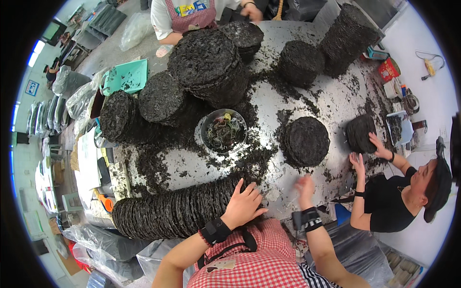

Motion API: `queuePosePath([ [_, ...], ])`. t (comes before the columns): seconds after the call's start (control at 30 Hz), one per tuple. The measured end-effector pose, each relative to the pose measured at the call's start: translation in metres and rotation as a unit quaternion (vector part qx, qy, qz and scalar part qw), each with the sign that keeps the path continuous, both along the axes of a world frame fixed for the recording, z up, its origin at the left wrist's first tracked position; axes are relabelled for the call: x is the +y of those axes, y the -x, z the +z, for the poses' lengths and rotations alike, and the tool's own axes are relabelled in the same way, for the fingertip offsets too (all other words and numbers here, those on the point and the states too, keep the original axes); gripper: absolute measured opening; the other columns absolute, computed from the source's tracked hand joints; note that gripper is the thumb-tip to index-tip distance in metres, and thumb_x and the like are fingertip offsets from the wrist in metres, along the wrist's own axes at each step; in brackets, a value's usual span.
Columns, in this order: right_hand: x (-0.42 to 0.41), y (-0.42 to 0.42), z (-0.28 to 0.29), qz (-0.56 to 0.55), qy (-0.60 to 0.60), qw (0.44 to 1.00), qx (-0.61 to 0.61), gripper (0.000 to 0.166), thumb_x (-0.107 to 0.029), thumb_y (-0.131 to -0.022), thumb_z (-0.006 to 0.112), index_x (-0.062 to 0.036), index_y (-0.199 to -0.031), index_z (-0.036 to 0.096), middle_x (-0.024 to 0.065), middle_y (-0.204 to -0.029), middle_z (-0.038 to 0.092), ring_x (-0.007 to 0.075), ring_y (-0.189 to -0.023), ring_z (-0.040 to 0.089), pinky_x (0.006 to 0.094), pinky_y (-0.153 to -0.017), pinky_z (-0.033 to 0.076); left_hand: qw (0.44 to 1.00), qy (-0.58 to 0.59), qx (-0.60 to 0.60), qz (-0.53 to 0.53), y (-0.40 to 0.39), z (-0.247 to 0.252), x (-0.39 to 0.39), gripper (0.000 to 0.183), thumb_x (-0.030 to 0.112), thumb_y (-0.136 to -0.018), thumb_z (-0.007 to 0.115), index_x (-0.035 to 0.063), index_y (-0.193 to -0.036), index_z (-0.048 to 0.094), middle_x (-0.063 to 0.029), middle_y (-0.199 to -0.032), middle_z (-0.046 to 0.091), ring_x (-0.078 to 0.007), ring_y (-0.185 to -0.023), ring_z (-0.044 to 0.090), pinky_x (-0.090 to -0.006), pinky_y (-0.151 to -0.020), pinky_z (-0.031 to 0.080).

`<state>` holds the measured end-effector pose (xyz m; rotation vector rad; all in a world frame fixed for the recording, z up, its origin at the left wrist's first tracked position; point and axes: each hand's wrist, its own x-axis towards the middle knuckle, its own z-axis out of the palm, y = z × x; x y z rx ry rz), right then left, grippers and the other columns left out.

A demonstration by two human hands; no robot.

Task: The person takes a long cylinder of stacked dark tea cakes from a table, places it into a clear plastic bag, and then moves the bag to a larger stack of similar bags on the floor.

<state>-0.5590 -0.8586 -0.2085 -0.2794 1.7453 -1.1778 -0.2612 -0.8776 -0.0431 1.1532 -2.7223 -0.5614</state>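
Note:
A long row of dark round sheets, which look like dried seaweed, lies on its side along the near edge of the metal table. My left hand rests on the right end of this row, fingers spread. Further right, my right hand is raised over the table, blurred; whether it holds anything is unclear. Just beyond it stands a short round stack of the same sheets. A round bowl with scraps and threads sits at mid-table, among loose dark flakes.
Several taller seaweed stacks stand at the far side, near a person in a checked apron. At right, a co-worker in black handles another stack. A turquoise basket stands far left, an orange scoop near left.

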Motion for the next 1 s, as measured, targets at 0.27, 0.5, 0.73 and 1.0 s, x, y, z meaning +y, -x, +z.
queuePosePath([
  [0.27,-0.114,0.083,-0.006,-0.060,-0.075,0.987,0.130,0.075,-0.049,-0.080,0.078,0.0030,-0.127,0.054,0.0042,-0.086,0.055,0.0115,-0.063,0.044,0.0279,-0.054,0.040,1.000,-0.009,-0.005,-0.004,0.004,0.002,-0.001,0.046,0.049,-0.092,0.058,0.0044,-0.099,0.066,-0.0111,-0.108,0.062,-0.0293,-0.126,0.049,-0.0570,-0.114,0.026],
  [0.5,-0.030,0.015,0.066,-0.079,-0.069,0.942,-0.318,0.049,-0.048,-0.077,0.080,-0.0169,-0.110,0.061,-0.0011,-0.096,0.064,0.0085,-0.069,0.051,0.0217,-0.055,0.042,1.000,-0.003,0.016,0.018,-0.003,0.002,0.005,0.049,0.048,-0.090,0.060,0.0026,-0.110,0.064,-0.0119,-0.114,0.063,-0.0289,-0.125,0.050,-0.0544,-0.115,0.027],
  [0.73,0.090,-0.065,0.083,0.009,-0.193,0.764,-0.616,0.056,-0.057,-0.091,0.053,-0.0128,-0.126,0.058,0.0071,-0.119,0.063,0.0204,-0.099,0.057,0.0378,-0.076,0.049,0.999,-0.007,0.043,0.027,-0.002,0.007,0.010,0.089,0.054,-0.082,0.067,0.0051,-0.149,0.035,-0.0144,-0.147,0.041,-0.0321,-0.130,0.044,-0.0524,-0.115,0.026],
  [1.0,0.032,-0.014,0.060,0.380,0.068,0.922,-0.021,0.054,-0.017,-0.098,0.048,-0.0041,-0.149,0.035,0.0176,-0.144,0.046,0.0246,-0.130,0.048,0.0360,-0.104,0.045,0.998,-0.046,0.033,-0.006,0.008,0.021,0.004,0.086,0.053,-0.084,0.063,0.0098,-0.152,0.032,-0.0172,-0.153,0.034,-0.0339,-0.141,0.032,-0.0566,-0.118,0.016],
])
